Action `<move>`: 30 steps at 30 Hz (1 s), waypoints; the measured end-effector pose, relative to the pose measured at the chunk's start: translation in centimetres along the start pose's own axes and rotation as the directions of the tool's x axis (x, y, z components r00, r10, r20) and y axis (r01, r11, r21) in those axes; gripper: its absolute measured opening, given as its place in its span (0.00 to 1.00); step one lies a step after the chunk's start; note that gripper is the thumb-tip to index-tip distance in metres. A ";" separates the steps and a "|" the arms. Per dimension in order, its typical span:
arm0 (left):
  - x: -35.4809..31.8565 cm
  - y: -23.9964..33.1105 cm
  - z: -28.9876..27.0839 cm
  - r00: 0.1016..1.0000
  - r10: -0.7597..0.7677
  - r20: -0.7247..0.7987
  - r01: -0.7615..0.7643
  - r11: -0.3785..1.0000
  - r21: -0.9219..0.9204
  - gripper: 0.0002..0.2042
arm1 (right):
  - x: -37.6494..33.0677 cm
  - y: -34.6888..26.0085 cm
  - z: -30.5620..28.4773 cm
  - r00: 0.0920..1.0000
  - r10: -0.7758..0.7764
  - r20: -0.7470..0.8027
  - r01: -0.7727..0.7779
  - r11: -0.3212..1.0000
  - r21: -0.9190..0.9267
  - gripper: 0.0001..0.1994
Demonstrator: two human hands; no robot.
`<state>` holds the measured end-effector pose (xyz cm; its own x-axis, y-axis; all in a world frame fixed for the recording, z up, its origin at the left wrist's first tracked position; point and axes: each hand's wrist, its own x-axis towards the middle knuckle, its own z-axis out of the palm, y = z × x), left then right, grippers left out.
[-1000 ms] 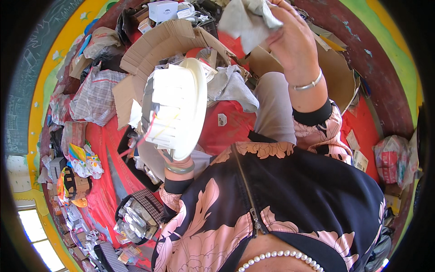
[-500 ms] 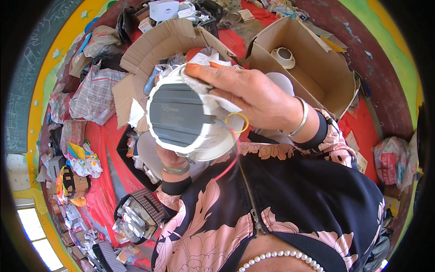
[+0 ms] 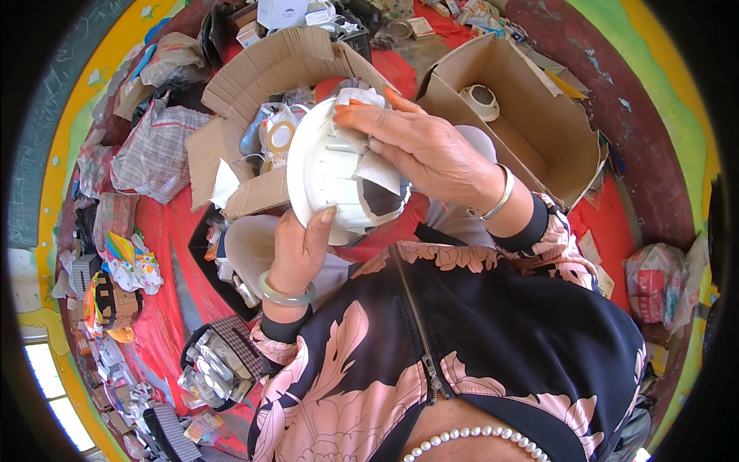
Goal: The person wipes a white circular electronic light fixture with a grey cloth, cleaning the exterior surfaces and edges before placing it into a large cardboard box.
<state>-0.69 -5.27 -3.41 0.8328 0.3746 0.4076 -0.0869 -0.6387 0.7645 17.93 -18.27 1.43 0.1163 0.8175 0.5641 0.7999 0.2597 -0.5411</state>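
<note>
1. The left hand (image 3: 299, 245) has a pale green bangle just behind it, then a black cuff.
2. The right hand (image 3: 428, 150) has orange-painted nails at the fingertips and a silver bangle behind it.
3. The garment is black with pink flowers, a zip and a pearl necklace.

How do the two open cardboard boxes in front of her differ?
The left cardboard box is crammed with jumbled items, tape rolls among them; the right cardboard box holds only one white round fitting. The left box's flaps splay wide and look creased, while the right box's walls stand straighter. Both are plain brown, open-topped, and sit on red cloth.
</note>
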 end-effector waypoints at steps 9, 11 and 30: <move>-0.4 -1.1 1.3 0.992 0.095 -0.079 -0.101 0.992 -0.081 0.14 | 0.8 -1.8 2.7 0.918 -0.384 0.102 0.396 0.905 -0.156 0.18; 0.0 -0.6 0.9 0.999 -0.035 0.006 0.035 0.999 -0.036 0.14 | 1.4 -0.1 1.6 0.955 -0.268 0.129 0.291 0.931 -0.221 0.17; -3.2 -4.0 -4.3 0.817 -0.465 -0.342 0.282 0.838 -0.467 0.24 | 3.4 9.8 -3.3 0.962 0.269 -0.056 -0.272 0.960 -0.063 0.12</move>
<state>-5.38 -1.02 -5.58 0.5336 0.8327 0.1480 -0.0938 -0.1156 0.9888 28.08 -14.68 0.13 0.3598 0.8272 0.4316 0.7735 -0.0058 -0.6338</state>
